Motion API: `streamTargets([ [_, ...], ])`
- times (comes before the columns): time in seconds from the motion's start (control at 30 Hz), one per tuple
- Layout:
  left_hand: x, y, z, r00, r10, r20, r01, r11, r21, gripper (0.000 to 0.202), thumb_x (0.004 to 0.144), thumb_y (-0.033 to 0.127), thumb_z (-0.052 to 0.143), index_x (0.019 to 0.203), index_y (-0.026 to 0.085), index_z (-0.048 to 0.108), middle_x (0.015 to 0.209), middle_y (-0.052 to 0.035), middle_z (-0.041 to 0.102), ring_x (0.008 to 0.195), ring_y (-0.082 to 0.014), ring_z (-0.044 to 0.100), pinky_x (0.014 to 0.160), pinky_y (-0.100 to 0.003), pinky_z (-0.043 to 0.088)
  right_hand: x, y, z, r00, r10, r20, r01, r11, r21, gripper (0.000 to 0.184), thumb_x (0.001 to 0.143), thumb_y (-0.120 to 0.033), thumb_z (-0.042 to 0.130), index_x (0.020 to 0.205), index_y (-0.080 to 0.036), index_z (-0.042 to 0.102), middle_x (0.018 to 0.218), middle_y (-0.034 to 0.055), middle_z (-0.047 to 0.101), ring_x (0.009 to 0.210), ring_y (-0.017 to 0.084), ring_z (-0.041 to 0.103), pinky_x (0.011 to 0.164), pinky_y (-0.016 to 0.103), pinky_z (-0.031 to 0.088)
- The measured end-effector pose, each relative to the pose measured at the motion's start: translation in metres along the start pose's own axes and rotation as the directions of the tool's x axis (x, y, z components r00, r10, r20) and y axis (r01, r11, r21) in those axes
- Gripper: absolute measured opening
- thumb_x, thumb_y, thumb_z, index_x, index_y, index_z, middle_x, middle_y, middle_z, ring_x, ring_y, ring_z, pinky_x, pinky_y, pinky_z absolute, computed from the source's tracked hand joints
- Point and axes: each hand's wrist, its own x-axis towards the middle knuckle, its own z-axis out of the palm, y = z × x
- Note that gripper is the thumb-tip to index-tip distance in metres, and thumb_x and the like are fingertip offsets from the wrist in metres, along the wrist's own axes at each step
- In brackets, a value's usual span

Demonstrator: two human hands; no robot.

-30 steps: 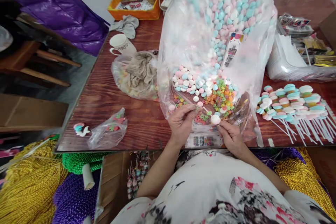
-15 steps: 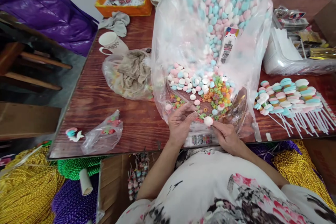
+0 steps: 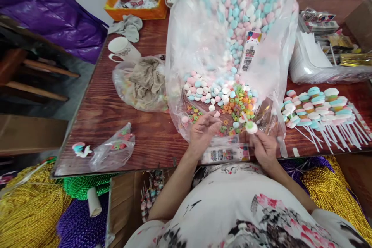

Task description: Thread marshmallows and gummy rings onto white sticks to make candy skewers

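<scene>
My right hand [image 3: 265,148] pinches a candy skewer: a white stick carrying a white marshmallow [image 3: 251,127] with a green gummy ring against it. The stick's bare end points up and to the left, over the candy pile. To its left, my left hand [image 3: 204,131] has its fingers loosely apart and holds nothing I can see. Its fingertips are close to a pink-and-white marshmallow [image 3: 216,114]. Just beyond both hands, colourful gummy rings [image 3: 242,100] and pastel marshmallows [image 3: 200,91] spill from the mouth of a large clear bag [image 3: 194,35].
Finished candy skewers [image 3: 316,108] lie in a stack at right, before a clear plastic bin [image 3: 308,71]. On the left are a mug [image 3: 123,48], a bag with a crumpled cloth [image 3: 147,77] and a small plastic bag [image 3: 114,149]. Printed labels [image 3: 225,154] lie by the table's front edge.
The hands have moved apart. My right hand has shifted right with the skewer, whose green ring now shows against the marshmallow. My left hand has let go and stays near the candy.
</scene>
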Motion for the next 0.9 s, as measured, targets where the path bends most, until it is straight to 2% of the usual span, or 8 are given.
streamTargets([
  [0.07,0.014,-0.001,-0.013,0.986,0.162,-0.037,-0.146,0.95,0.275,0.025,0.081,0.032,0.072,0.102,0.019,0.072,0.08,-0.0017,0.069,0.07,-0.013,0.061,0.067,-0.027,0.048,0.002,0.005,-0.008,0.995,0.064,-0.08,-0.063,0.998,0.02,0.018,0.096,-0.025,0.054,0.084,-0.019,0.066,0.055,-0.005,0.048,0.049,0.01,0.044,0.05,0.023,0.037],
  [0.13,0.023,-0.002,-0.017,0.959,0.266,0.102,-0.275,0.772,0.572,0.015,0.085,0.03,0.067,0.092,0.019,0.073,0.077,-0.0024,0.067,0.072,-0.0151,0.059,0.071,-0.03,0.047,0.004,0.009,-0.012,0.993,0.092,-0.076,-0.091,0.996,0.026,0.024,0.096,-0.027,0.054,0.075,-0.019,0.062,0.055,-0.0043,0.048,0.051,0.01,0.044,0.052,0.024,0.036],
  [0.23,0.027,-0.003,-0.006,0.914,0.188,0.359,-0.405,0.431,0.806,0.015,0.089,0.025,0.059,0.09,0.018,0.072,0.081,-0.0065,0.066,0.082,-0.0206,0.059,0.077,-0.035,0.045,0.002,0.008,-0.009,0.997,0.071,-0.014,-0.071,0.997,0.012,0.031,0.097,-0.028,0.053,0.067,-0.019,0.056,0.055,-0.0037,0.048,0.051,0.011,0.044,0.053,0.025,0.037],
  [0.33,0.026,-0.003,0.007,0.891,0.119,0.438,-0.454,0.233,0.86,0.019,0.092,0.027,0.054,0.091,0.017,0.071,0.089,-0.01,0.065,0.09,-0.0246,0.057,0.077,-0.036,0.044,-0.001,0.006,-0.004,0.999,0.028,0.04,-0.028,1.0,-0.002,0.03,0.097,-0.025,0.052,0.068,-0.019,0.057,0.054,-0.004,0.048,0.05,0.01,0.043,0.052,0.025,0.036],
  [0.5,0.043,-0.003,-0.004,0.917,0.231,0.324,-0.377,0.238,0.895,0.023,0.092,0.033,0.056,0.101,0.017,0.07,0.097,-0.01,0.063,0.094,-0.0245,0.055,0.086,-0.038,0.045,-0.003,0.012,-0.006,0.999,0.021,0.039,-0.02,1.0,-0.002,0.021,0.096,-0.024,0.053,0.079,-0.019,0.064,0.057,-0.0041,0.048,0.052,0.011,0.044,0.053,0.024,0.038],
  [0.6,0.054,-0.005,-0.011,0.934,0.111,0.338,-0.355,0.213,0.91,0.021,0.091,0.028,0.055,0.097,0.016,0.071,0.099,-0.0104,0.064,0.097,-0.025,0.056,0.088,-0.039,0.045,-0.001,0.015,-0.005,0.997,0.07,0.029,-0.071,0.997,0.035,0.023,0.096,-0.027,0.053,0.078,-0.019,0.063,0.057,-0.0043,0.047,0.052,0.011,0.044,0.052,0.024,0.038],
  [0.7,0.056,-0.005,-0.008,0.925,0.029,0.378,-0.376,0.198,0.905,0.02,0.091,0.022,0.052,0.09,0.016,0.07,0.098,-0.0106,0.064,0.098,-0.0242,0.057,0.089,-0.039,0.047,0.0,0.014,-0.002,0.998,0.033,0.061,-0.034,0.999,0.016,0.021,0.095,-0.027,0.053,0.081,-0.018,0.066,0.057,-0.0043,0.048,0.05,0.01,0.044,0.051,0.023,0.038],
  [0.9,0.051,0.004,0.003,0.895,-0.057,0.443,-0.442,0.032,0.896,0.02,0.09,0.018,0.05,0.085,0.013,0.069,0.094,-0.0138,0.064,0.097,-0.0269,0.057,0.085,-0.039,0.047,0.001,0.013,0.001,0.996,-0.024,0.084,0.025,1.0,-0.016,0.022,0.097,-0.025,0.05,0.088,-0.018,0.069,0.057,-0.004,0.049,0.049,0.01,0.045,0.05,0.023,0.039],
])
